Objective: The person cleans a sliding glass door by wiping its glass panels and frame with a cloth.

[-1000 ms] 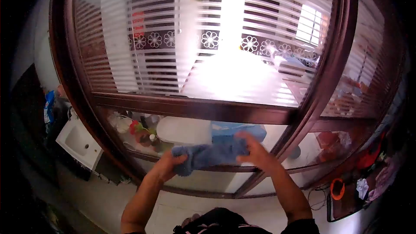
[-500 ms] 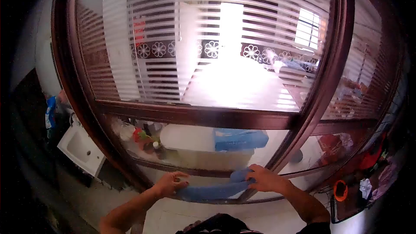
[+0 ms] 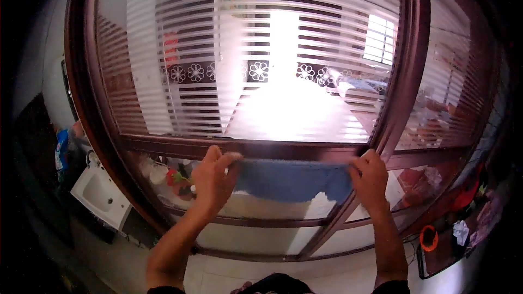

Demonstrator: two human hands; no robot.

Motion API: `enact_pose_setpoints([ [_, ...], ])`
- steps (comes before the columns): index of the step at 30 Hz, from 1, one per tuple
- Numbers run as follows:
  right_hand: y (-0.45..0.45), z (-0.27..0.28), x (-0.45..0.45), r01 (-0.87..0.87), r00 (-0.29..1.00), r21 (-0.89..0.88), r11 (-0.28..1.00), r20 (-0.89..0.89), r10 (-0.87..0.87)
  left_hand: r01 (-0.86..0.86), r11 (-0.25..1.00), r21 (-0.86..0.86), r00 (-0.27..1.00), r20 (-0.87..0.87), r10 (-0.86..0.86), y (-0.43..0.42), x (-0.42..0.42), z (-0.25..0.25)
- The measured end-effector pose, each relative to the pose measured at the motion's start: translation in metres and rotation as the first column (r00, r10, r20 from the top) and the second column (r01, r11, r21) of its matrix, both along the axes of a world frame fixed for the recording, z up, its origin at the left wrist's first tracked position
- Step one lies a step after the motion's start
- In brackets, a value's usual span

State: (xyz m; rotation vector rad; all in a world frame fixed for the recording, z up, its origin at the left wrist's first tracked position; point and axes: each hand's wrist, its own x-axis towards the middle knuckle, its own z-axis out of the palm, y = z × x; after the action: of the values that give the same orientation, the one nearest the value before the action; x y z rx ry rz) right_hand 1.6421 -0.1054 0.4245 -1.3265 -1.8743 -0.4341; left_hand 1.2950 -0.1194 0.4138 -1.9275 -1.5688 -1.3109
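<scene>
A blue cloth (image 3: 291, 179) is stretched out between my hands, its top edge nearly straight and its lower edge uneven. My left hand (image 3: 213, 177) pinches the left corner, and a ring shows on one finger. The right corner is gripped by my right hand (image 3: 370, 177). Behind the cloth stands a glass sliding door with a dark brown frame; the cloth hangs in front of the lower pane, just below the door's middle rail (image 3: 163, 146). Whether the cloth touches the glass I cannot tell.
A white washbasin (image 3: 101, 193) is at the left, near a blue packet (image 3: 61, 149). To the right, an orange ring-shaped thing (image 3: 429, 238) and a crumpled white piece (image 3: 461, 232) lie by a dark-edged surface. Red flowers (image 3: 175, 176) show through the glass.
Both hands have risen from the door's bottom to its middle rail. The cloth, bunched and folded before, is now spread wide between them.
</scene>
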Motion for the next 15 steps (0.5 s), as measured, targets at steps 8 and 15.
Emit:
enact_pose_setpoints([
  [8, 0.067, -0.008, 0.017, -0.152, 0.660, -0.033, 0.988, -0.747, 0.077, 0.493, 0.869, 0.051, 0.433, 0.851, -0.296, 0.046, 0.061, 0.024],
  [15, 0.088, -0.036, -0.032, 0.006, 0.421, 0.358, 0.934, -0.848, 0.322, 0.310, 0.848, 0.429, 0.439, 0.727, -0.528, 0.085, 0.118, -0.034],
])
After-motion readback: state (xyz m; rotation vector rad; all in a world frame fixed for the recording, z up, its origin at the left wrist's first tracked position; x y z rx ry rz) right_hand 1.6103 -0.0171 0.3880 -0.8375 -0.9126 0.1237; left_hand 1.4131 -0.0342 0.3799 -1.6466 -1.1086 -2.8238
